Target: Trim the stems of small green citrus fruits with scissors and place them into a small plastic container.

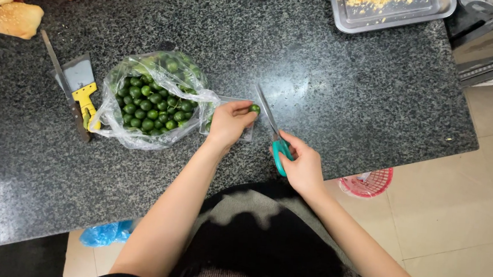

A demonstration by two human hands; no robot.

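The left hand (pixel 229 124) pinches one small green fruit (pixel 255 108) between the thumb and the fingertips, so its grip is closed on this fruit. The fruit is held out toward 3 o'clock, clear of the palm, probably so that the blades can reach it without meeting the fingers. It sits just above a small clear plastic tray (pixel 228 119) on the dark speckled worktop (pixel 343 99); the tray is likely there to catch what falls.

The right hand (pixel 302 163) has its grip closed around the teal handles of a pair of scissors (pixel 273 132). The blades point toward 11 o'clock and end just beside the fruit; I cannot tell if they touch it.

At 9 o'clock from the left hand, within easy reach, lies an open clear plastic bag (pixel 150 98) full of the same green fruits. Further toward 9 o'clock rest a knife (pixel 63 83) and a scraper with a yellow handle (pixel 83 90), apart from the hands. A metal tray (pixel 391 12) with yellow crumbs stands at 1 o'clock.
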